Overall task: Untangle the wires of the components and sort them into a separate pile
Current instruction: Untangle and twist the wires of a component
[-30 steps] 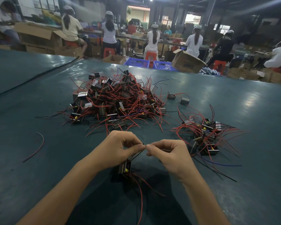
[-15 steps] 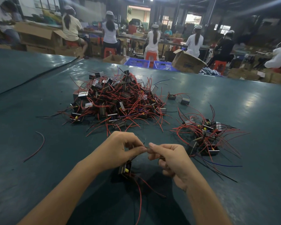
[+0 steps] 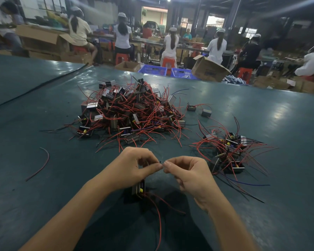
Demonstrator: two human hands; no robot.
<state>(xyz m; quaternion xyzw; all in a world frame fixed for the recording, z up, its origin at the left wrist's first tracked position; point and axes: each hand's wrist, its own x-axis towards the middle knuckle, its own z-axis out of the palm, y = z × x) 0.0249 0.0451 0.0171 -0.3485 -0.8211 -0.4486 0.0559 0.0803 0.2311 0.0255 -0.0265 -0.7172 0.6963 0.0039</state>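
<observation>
**Two hands on one short wire**

The left hand [image 3: 134, 169] pinches a thin dark wire [image 3: 160, 162] at its fingertips. The component [image 3: 138, 190] sits just below that grip, under the palm, with red leads [image 3: 159, 220] trailing toward the person. The right hand [image 3: 188, 175] pinches the same wire, tips nearly touching. The sorted pile [image 3: 230, 153] lies on the bench [image 3: 279, 115] to the right, nearer the right hand.

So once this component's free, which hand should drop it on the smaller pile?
Probably right: the right hand, pinching the wire, sits beside the smaller pile; the left hand, component under it, would reach across.
</observation>
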